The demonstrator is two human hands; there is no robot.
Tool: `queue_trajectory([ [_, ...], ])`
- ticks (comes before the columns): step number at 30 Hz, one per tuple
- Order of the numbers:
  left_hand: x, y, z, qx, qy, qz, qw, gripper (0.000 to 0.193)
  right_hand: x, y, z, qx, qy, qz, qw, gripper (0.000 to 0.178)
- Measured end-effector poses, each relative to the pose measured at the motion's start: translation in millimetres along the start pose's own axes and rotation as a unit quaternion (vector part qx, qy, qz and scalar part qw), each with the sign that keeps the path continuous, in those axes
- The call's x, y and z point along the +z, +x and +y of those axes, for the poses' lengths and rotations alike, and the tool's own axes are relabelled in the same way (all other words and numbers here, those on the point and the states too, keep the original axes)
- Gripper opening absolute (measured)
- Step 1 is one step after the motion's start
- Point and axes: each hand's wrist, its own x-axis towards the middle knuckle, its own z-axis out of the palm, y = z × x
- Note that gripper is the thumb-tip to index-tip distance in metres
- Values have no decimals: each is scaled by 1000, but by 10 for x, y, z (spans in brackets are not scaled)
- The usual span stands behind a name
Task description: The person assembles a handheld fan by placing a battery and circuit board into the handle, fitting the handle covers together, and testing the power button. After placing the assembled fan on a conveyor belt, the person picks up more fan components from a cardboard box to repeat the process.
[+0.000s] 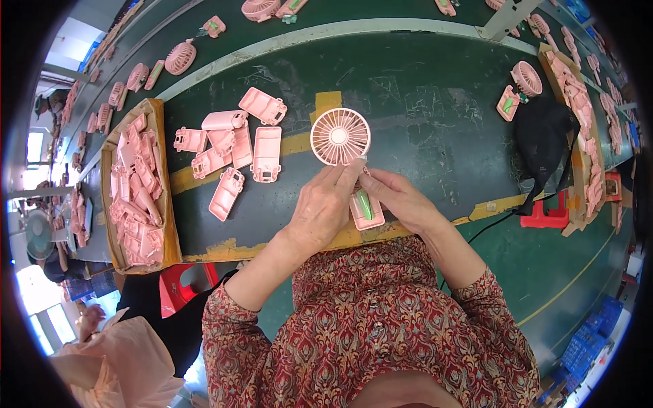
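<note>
A pink handheld fan (pixel 321 151) lies at the near edge of the green table in front of me, its round slatted head pointing away. Its handle shell (pixel 375 224) is uncovered, and a green battery (pixel 366 204) sits in it. My left hand (pixel 318 207) is closed on the neck of the fan, fingertips pinched just under the head. From the other side my right hand (pixel 403 198) grips the same joint, its thumb and fingers bent over the top of the handle. What the fingertips press between them is hidden.
Several loose pink handle shells (pixel 266 154) lie to the left. Beside them stands a cardboard box (pixel 164 177) full of pink parts. At the right are another fan (pixel 526 78), a black cloth-like item (pixel 544 136) and a red stool (pixel 546 213). A metal rail (pixel 381 26) runs behind.
</note>
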Motion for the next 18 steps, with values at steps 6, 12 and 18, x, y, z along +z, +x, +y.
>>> queue_trajectory([
  [6,60,-168,-68,-122,-98,121,980,31,0,72,161,-2,17,51,999,32],
  [12,157,-360,24,-160,-76,123,976,20,60,76,191,-24,25,67,997,30],
  [18,234,-399,175,-109,22,96,989,26,150,64,187,-40,26,115,992,28],
])
